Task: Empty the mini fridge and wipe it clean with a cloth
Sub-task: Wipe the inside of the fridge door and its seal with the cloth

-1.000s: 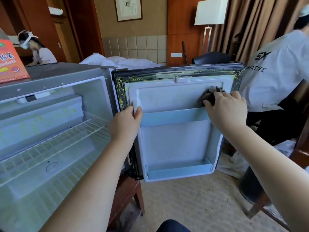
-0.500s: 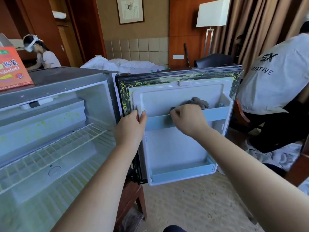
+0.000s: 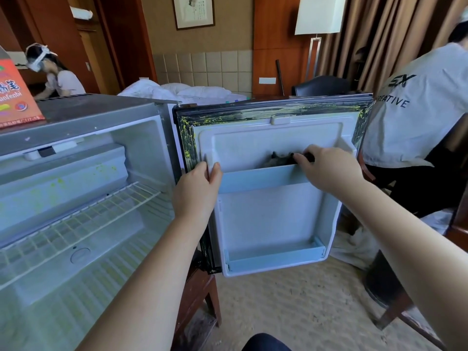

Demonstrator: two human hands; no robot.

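We sweep our right hand [image 3: 326, 171], fingers curled on the dark cloth [image 3: 279, 159], back rightward along the upper door shelf [image 3: 253, 178] while our left hand [image 3: 197, 191] grips the door [image 3: 273, 224] by its hinge-side rim, so the empty-looking mini fridge [image 3: 76, 198] seems mid-wipe.

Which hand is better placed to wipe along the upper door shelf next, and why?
Right. The right hand holds the cloth inside the upper door shelf, while the left hand grips the inner edge of the door, likely steadying it.
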